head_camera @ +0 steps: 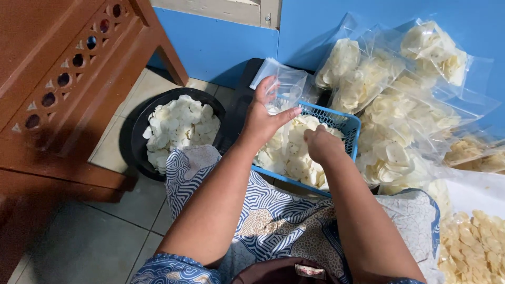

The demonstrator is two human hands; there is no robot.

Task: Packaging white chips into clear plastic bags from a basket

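While my left hand (261, 118) is holding a small clear bag (279, 84) up just above the blue basket (344, 123), its grip clamped on the bag's mouth, I am judging the packing to be somewhere in the middle. My right hand (322, 144) is reaching down into the basket, knuckles up over the pale chips (286, 155) heaped inside; its grip is curling in, but I cannot tell whether the fingers are closing on any chips. The bag is looking nearly empty, so this one is only beginning. To the right of the basket, a pile of filled bags (389, 79) is leaning against the blue wall (221, 44), which is showing plenty already done. Left of the basket, a black basin (138, 123) on the tiled floor (100, 236) is sitting full of more chips, and the basket itself is well stocked, so a good deal is remaining.
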